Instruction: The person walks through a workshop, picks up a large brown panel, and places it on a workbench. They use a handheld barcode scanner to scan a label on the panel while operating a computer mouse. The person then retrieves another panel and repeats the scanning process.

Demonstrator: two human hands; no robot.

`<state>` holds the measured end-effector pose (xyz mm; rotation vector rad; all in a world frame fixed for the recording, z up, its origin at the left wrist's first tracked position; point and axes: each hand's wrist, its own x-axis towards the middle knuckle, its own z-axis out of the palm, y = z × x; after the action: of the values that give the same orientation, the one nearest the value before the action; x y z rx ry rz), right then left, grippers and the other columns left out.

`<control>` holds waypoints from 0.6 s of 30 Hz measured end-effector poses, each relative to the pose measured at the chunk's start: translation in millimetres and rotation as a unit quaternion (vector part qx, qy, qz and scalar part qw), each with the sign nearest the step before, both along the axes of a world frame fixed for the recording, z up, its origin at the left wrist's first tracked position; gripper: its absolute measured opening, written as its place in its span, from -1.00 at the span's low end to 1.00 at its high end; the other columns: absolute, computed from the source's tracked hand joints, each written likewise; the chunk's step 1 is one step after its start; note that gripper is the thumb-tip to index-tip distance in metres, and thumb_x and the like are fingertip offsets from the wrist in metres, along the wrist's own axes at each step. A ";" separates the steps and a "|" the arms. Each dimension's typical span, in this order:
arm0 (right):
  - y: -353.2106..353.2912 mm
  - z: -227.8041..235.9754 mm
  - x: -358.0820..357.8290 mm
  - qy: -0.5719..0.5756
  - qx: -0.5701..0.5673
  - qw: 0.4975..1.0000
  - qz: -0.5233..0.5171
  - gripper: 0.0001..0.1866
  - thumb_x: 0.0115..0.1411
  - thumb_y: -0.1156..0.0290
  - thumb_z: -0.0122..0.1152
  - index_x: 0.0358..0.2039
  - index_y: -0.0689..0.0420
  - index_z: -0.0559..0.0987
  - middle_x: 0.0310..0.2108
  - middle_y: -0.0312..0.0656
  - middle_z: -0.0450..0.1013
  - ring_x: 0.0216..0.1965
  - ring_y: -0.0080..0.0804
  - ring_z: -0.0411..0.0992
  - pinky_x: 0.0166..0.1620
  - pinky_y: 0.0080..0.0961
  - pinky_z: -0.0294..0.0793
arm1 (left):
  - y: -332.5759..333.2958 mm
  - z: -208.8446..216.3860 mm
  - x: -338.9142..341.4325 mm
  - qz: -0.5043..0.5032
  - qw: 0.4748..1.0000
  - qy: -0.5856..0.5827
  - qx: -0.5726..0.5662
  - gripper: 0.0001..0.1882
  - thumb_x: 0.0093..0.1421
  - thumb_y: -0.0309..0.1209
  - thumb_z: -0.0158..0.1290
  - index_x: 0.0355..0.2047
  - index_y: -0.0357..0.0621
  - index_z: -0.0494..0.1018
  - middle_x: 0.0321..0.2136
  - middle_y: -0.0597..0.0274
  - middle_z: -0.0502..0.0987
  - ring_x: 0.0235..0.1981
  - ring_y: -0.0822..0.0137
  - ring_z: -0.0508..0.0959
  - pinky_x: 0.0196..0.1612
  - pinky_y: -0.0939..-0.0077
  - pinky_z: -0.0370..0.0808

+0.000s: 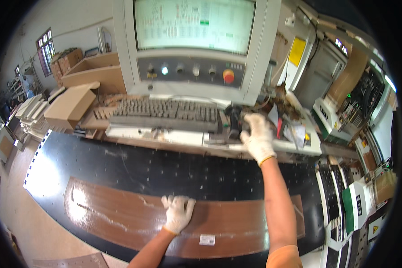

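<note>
My left hand [177, 213], in a white glove with a yellow cuff, rests on a glossy brown panel [134, 214] with its fingers spread. The panel has pale marbled streaks and lies on a black machine table [120, 156]. A small white label [207, 240] sits on it, right of my left hand. My right hand [259, 138], gloved alike, is stretched forward over the console shelf, fingers apart. Just left of its fingertips is a black handheld device [233, 119], perhaps a scanner; whether they touch is unclear.
Behind the table, a dusty black keyboard [165, 112] sits below a lit monitor [194, 24] and a button panel with a red emergency stop [228, 76]. Papers [295, 134] clutter the shelf's right end. Machine rails [337, 196] flank the table; cardboard boxes [71, 107] stand left.
</note>
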<state>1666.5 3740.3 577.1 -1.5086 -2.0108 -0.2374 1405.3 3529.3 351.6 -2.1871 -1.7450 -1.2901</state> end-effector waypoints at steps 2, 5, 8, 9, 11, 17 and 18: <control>21.8 -7.7 -8.3 -0.029 -0.075 0.997 0.002 -0.32 0.17 0.36 0.49 0.33 0.06 0.55 0.36 0.02 0.42 0.37 0.12 0.41 0.43 -0.08 0.44 | -2.8 -4.6 -2.7 0.014 1.000 0.001 0.009 -0.84 0.30 -0.29 0.34 -0.39 -0.02 0.63 -0.32 0.22 0.63 -0.11 0.02 0.49 0.16 -0.07 0.28; 31.1 -23.8 -9.9 -0.018 -0.065 0.998 -0.003 -0.38 0.18 0.37 0.47 0.29 0.07 0.57 0.30 0.01 0.44 0.28 0.09 0.49 0.34 -0.08 0.55 | -6.7 -11.2 -3.3 0.071 0.996 -0.042 -0.028 -0.78 0.30 -0.24 0.32 -0.43 -0.05 0.64 -0.36 0.18 0.61 -0.09 -0.02 0.45 0.18 -0.13 0.25; 27.8 -32.1 -12.1 0.010 -0.044 0.998 -0.042 -0.39 0.23 0.40 0.45 0.32 0.05 0.57 0.30 0.00 0.45 0.29 0.09 0.49 0.36 -0.10 0.54 | -3.2 -14.6 1.0 0.074 0.997 -0.014 -0.029 -0.72 0.31 -0.22 0.33 -0.47 -0.07 0.60 -0.40 0.17 0.61 -0.09 -0.02 0.47 0.22 -0.20 0.22; 26.9 -31.9 -12.7 0.007 -0.039 0.998 -0.058 -0.43 0.24 0.38 0.46 0.28 0.06 0.60 0.31 0.01 0.44 0.28 0.10 0.49 0.37 -0.10 0.53 | -2.4 -15.4 2.3 0.080 0.996 -0.007 -0.038 -0.71 0.31 -0.21 0.33 -0.48 -0.07 0.59 -0.41 0.17 0.61 -0.09 -0.02 0.47 0.23 -0.21 0.21; 25.4 -30.0 -13.3 0.020 -0.042 0.997 -0.068 -0.47 0.23 0.39 0.46 0.24 0.07 0.63 0.29 0.01 0.46 0.27 0.11 0.50 0.35 -0.08 0.53 | -0.6 -16.7 3.6 0.067 0.997 -0.019 -0.042 -0.70 0.32 -0.19 0.33 -0.46 -0.07 0.59 -0.40 0.18 0.63 -0.09 -0.01 0.49 0.25 -0.23 0.18; 23.4 -30.2 -10.7 0.023 0.001 1.000 -0.012 -0.56 0.19 0.44 0.47 0.11 0.13 0.70 0.19 0.02 0.54 0.23 0.10 0.52 0.32 -0.09 0.53 | -3.1 -22.1 3.2 0.070 0.997 0.005 -0.043 -0.70 0.33 -0.14 0.34 -0.43 -0.04 0.62 -0.40 0.19 0.65 -0.09 0.04 0.51 0.18 -0.14 0.22; 23.9 -31.6 -10.2 0.023 0.008 1.000 -0.011 -0.56 0.17 0.46 0.47 0.10 0.14 0.70 0.19 0.01 0.55 0.23 0.08 0.52 0.33 -0.11 0.53 | -2.6 -22.5 4.0 0.067 0.997 0.008 -0.033 -0.70 0.33 -0.14 0.34 -0.43 -0.05 0.62 -0.40 0.18 0.65 -0.09 0.03 0.52 0.17 -0.14 0.22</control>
<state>1656.3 3764.2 545.5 -1.5133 -1.9532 -0.2253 1409.3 3526.7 329.1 -2.0647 -1.9176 -1.1974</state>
